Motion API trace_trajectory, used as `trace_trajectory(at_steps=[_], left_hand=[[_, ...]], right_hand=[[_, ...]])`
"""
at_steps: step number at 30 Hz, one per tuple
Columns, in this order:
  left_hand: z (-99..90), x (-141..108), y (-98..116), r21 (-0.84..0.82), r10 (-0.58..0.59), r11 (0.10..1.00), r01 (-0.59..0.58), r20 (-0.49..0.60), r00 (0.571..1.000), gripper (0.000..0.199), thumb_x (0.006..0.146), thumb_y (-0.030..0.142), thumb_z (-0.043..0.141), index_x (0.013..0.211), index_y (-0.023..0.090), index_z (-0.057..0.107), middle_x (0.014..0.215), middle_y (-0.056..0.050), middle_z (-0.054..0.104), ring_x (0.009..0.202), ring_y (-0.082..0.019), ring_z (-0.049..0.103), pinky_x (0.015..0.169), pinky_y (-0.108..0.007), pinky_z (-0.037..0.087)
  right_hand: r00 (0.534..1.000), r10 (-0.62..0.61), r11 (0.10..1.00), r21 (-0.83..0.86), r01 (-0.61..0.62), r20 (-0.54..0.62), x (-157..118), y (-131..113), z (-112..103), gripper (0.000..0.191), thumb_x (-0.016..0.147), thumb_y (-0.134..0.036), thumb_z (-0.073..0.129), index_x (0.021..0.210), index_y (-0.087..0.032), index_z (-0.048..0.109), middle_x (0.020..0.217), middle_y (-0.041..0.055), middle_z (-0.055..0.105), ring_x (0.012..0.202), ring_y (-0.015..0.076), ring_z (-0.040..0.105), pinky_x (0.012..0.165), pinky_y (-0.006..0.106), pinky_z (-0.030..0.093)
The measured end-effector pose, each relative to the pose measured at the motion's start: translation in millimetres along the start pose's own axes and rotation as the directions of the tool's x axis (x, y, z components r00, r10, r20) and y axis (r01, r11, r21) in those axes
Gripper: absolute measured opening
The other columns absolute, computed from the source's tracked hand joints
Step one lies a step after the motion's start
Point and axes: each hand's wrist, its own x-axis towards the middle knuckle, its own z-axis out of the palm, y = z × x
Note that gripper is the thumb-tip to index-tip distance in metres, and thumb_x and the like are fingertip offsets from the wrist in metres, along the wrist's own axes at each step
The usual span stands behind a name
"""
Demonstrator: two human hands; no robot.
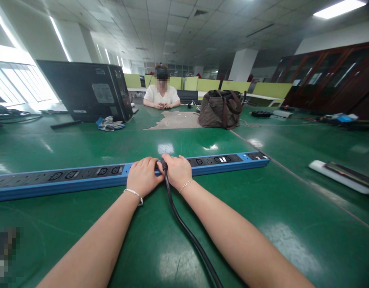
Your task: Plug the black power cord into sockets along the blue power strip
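A long blue power strip (pixel 94 185) with black sockets lies across the green table. My left hand (pixel 144 176) is wrapped over the strip near its middle, fingers on the far edge. Right beside it, my right hand (pixel 177 170) grips a black power plug (pixel 164 165) at the strip's face, its fingers reaching over the far side. Whether the plug is seated in a socket is hidden by my hands. From the plug a thick black cable (pixel 184 228) runs down toward me between my forearms.
Across the green table (pixel 82 144) sits a person (pixel 162 94) with hands together. A black computer case (pixel 82 90) and work gloves (pixel 109 124) stand at the back left. A brown bag (pixel 220 109) is at the back right; a white bar-shaped object (pixel 337 176) lies at right.
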Motion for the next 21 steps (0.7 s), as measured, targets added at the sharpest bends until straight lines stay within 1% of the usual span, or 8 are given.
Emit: trace_trajectory(at_steps=[2, 5, 7, 10, 12, 17, 21], left_hand=[[-0.6, -0.1, 0.0, -0.001, 0.002, 1.000, -0.002, -0.002, 1.000, 0.034, 0.080, 0.040, 0.048, 0.103, 0.017, 0.059, 0.107, -0.010, 0.065, 0.101, -0.027, 0.059, 0.088, -0.040, 0.042], [-1.1, 0.0, -0.1, -0.010, 0.010, 1.000, -0.010, 0.004, 1.000, 0.036, 0.079, 0.045, 0.050, 0.101, 0.018, 0.058, 0.105, -0.009, 0.065, 0.101, -0.027, 0.059, 0.088, -0.040, 0.042], [-0.9, -0.1, -0.1, -0.010, 0.008, 1.000, -0.008, 0.005, 1.000, 0.037, 0.079, 0.046, 0.050, 0.102, 0.018, 0.058, 0.106, -0.009, 0.065, 0.101, -0.027, 0.059, 0.089, -0.040, 0.041], [-0.3, -0.3, 0.2, -0.004, -0.006, 1.000, 0.006, 0.001, 1.000, 0.036, 0.080, 0.040, 0.047, 0.105, 0.017, 0.058, 0.108, -0.010, 0.064, 0.103, -0.026, 0.059, 0.090, -0.039, 0.041], [-0.3, -0.4, 0.5, -0.002, -0.011, 1.000, 0.011, 0.003, 1.000, 0.036, 0.081, 0.038, 0.045, 0.107, 0.017, 0.058, 0.109, -0.010, 0.064, 0.103, -0.026, 0.059, 0.090, -0.039, 0.041], [-0.7, -0.1, 0.5, -0.009, -0.017, 1.000, 0.018, 0.029, 0.999, 0.038, 0.080, 0.041, 0.047, 0.108, 0.018, 0.058, 0.110, -0.011, 0.064, 0.105, -0.026, 0.058, 0.092, -0.039, 0.041], [-0.8, -0.4, 0.6, -0.017, -0.013, 1.000, 0.013, 0.025, 1.000, 0.040, 0.080, 0.041, 0.047, 0.110, 0.016, 0.058, 0.113, -0.012, 0.064, 0.107, -0.027, 0.057, 0.094, -0.039, 0.040]], right_hand=[[1.000, 0.016, 1.000, -0.004, -0.016, -0.009, -0.8, -0.8, 1.9, 0.038, 0.096, -0.048, 0.028, 0.105, -0.024, 0.057, 0.086, 0.0025, 0.071, 0.082, 0.0159, 0.064, 0.085, 0.028, 0.036], [0.997, 0.083, 0.996, -0.019, -0.083, -0.004, -1.4, -0.9, 2.9, 0.037, 0.095, -0.048, 0.030, 0.106, -0.025, 0.056, 0.085, 0.0022, 0.071, 0.079, 0.0159, 0.064, 0.074, 0.025, 0.039], [0.996, 0.093, 0.995, -0.031, -0.093, 0.004, -1.3, -0.4, 2.0, 0.037, 0.095, -0.049, 0.030, 0.105, -0.025, 0.057, 0.084, 0.0018, 0.071, 0.078, 0.0162, 0.064, 0.068, 0.025, 0.039], [1.000, 0.023, 0.999, -0.047, -0.022, 0.021, -0.5, 0.3, -1.2, 0.037, 0.095, -0.048, 0.029, 0.100, -0.025, 0.057, 0.084, 0.0027, 0.071, 0.078, 0.0170, 0.064, 0.069, 0.025, 0.039], [1.000, -0.001, 0.999, -0.050, 0.002, 0.030, 0.0, 0.3, -3.4, 0.037, 0.095, -0.047, 0.029, 0.098, -0.024, 0.057, 0.084, 0.0031, 0.071, 0.078, 0.0174, 0.064, 0.070, 0.025, 0.039], [0.996, 0.068, 0.998, 0.005, -0.068, 0.053, -0.7, -0.9, -4.2, 0.037, 0.094, -0.050, 0.031, 0.103, -0.026, 0.058, 0.086, 0.0025, 0.071, 0.080, 0.0169, 0.065, 0.069, 0.024, 0.041], [0.994, 0.089, 0.993, 0.072, -0.093, 0.055, -1.6, 1.3, -0.4, 0.036, 0.093, -0.052, 0.034, 0.108, -0.028, 0.057, 0.091, 0.0016, 0.071, 0.084, 0.0167, 0.065, 0.070, 0.023, 0.042]])
